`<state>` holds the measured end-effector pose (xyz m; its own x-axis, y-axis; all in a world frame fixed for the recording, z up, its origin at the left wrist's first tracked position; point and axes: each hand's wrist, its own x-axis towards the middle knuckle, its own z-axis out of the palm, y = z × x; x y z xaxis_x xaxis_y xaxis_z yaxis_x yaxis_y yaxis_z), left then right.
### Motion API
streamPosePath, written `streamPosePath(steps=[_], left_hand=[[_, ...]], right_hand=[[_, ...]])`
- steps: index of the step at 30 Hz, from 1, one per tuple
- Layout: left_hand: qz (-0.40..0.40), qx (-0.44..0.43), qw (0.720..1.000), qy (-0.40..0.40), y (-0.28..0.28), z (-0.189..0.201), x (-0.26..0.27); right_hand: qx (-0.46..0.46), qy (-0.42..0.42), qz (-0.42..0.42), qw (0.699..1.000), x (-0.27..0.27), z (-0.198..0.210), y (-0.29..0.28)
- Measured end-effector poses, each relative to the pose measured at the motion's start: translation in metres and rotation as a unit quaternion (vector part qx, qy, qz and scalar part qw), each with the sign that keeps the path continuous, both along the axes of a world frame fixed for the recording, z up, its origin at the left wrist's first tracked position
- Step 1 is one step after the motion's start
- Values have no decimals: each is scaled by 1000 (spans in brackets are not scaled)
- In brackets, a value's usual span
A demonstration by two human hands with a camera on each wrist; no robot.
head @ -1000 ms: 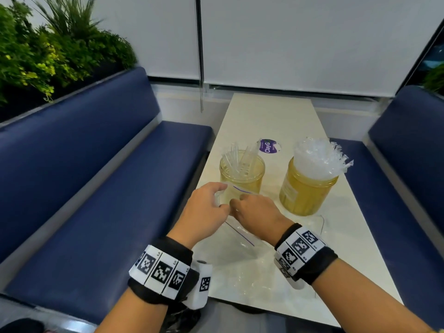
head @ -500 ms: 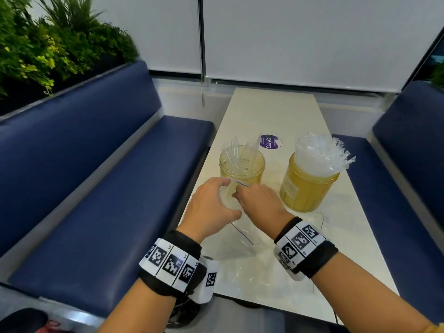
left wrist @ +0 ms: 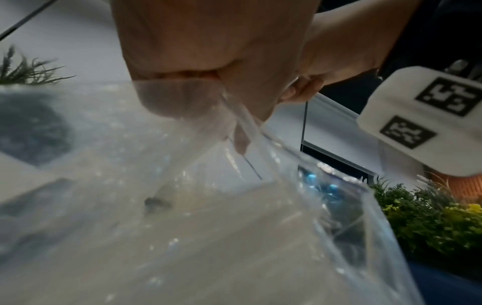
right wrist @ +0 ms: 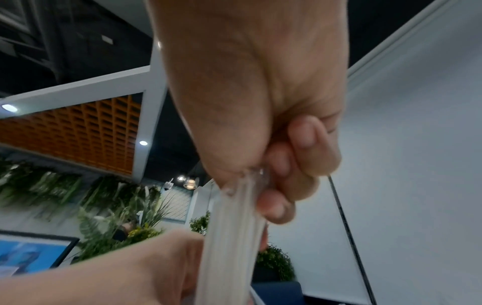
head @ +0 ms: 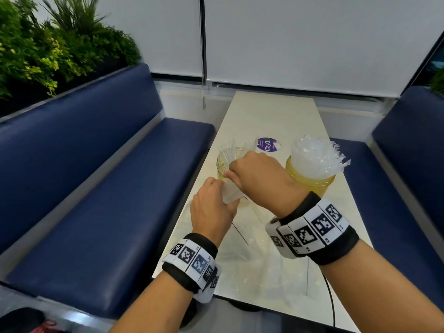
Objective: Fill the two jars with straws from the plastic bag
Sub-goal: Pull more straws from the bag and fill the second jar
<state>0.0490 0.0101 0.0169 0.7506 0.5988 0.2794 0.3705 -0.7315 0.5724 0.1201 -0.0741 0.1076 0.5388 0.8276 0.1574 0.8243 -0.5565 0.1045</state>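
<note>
Straws are the whole business at this long pale table [head: 269, 111], and the clear plastic bag [head: 262, 267] sprawls flat over its near end, mouth lifted toward the jars, presumably so a bundle can slide straight out. Of the two yellow-tinted jars, the right jar [head: 310, 181] is already crammed, its straws standing upright in a dense tuft above the rim; the left jar [head: 222, 164] holds only a loose few leaning against its wall, so I judge it the one being filled. The left hand [head: 212, 207] is curled round the bag's mouth just in front of that jar, pinning the plastic so it does not follow the pull. The right hand [head: 258, 175], raised above it, is clenched round a small bundle of straws [right wrist: 232, 233]; the bundle's long axis runs steeply, upper end in the fist, lower end toward the left hand and the bag.
</note>
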Motion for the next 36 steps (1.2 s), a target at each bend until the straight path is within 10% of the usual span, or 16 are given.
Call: streamPosePath(steps=[5,12,27,36], left_hand=[[3,-30,999,-21,3,2,2],[32,-109,993,-12,13,5,-2],[24,-90,996,-7,64,-10,-19],[-18,-84,996,11,79,0,-25]], right_hand=[[191,84,-20,978,-5,-12,-3],[228,59,16,972,-12,-37,18],[348,-39,-54,935,63,100,-5],[106,-80,-160,978,113,13,59]])
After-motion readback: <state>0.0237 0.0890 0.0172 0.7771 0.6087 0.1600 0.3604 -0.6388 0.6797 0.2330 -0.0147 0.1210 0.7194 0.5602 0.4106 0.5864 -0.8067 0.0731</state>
